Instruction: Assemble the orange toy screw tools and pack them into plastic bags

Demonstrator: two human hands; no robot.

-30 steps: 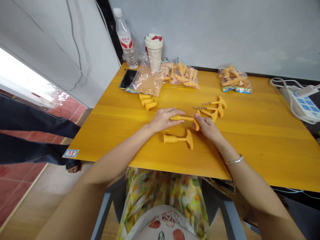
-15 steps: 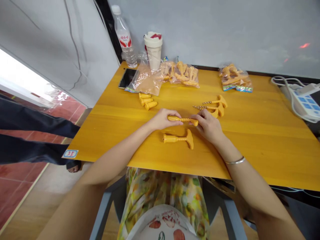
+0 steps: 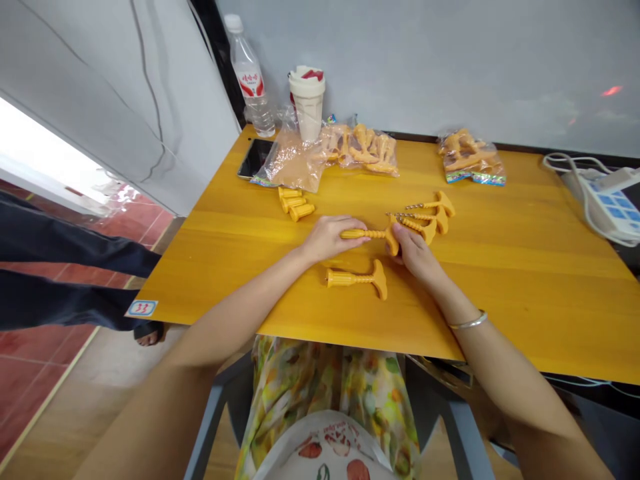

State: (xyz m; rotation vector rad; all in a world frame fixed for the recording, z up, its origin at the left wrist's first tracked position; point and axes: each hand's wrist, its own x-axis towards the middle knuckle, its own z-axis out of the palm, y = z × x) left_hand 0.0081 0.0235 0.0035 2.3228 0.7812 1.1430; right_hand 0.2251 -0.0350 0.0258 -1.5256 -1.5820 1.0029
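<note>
My left hand (image 3: 330, 238) is closed around the ribbed sleeve end of a yellow T-handled corkscrew (image 3: 373, 234). My right hand (image 3: 413, 250) grips the corkscrew's crossbar handle, thumb on its side. The two ends are joined in line, held just over the table. Below them lies another corkscrew (image 3: 357, 278) with its sleeve on. Several corkscrews (image 3: 434, 217) with bare metal spirals lie beside my right hand, pointing left. Beyond my left hand several loose yellow sleeves (image 3: 301, 211) rest together.
Plastic bags of yellow corkscrews (image 3: 367, 148) lie at the back, with another bag (image 3: 470, 157) to the right. A phone (image 3: 254, 159), water bottle (image 3: 253, 87) and lidded cup (image 3: 307, 107) stand back left. A power strip (image 3: 613, 207) is far right. A person's legs (image 3: 70, 247) show at left.
My right hand has shifted slightly and turned the handle, so its crossbar now faces me more upright. The left hand still holds the sleeve, a little farther right.
</note>
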